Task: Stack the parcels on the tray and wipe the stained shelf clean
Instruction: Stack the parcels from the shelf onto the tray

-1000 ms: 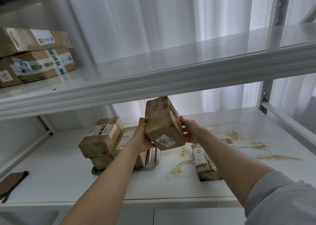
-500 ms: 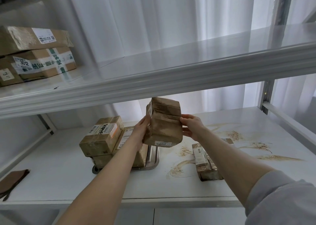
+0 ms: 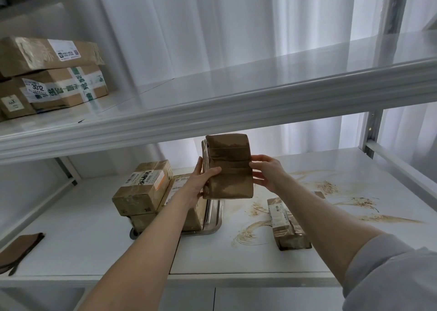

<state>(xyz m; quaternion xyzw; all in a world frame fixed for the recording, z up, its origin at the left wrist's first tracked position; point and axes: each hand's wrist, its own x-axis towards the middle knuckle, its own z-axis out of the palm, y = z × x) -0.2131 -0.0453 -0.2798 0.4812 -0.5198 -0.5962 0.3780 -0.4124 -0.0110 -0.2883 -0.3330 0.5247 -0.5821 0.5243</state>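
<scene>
White shelf (image 3: 82, 239), brown stains (image 3: 328, 187) at 3 o'clock from tray (image 3: 214, 218). Held parcel (image 3: 228, 166) upright above tray: left hand (image 3: 201, 183) thumb across front, right hand (image 3: 267, 173) fingers pinching side. Loose parcel (image 3: 288, 225) at 4 o'clock.

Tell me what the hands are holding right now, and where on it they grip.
One brown parcel, held upright in the air between both hands. The left hand grips its lower left edge, thumb across the front; the right hand holds its right side.
</scene>
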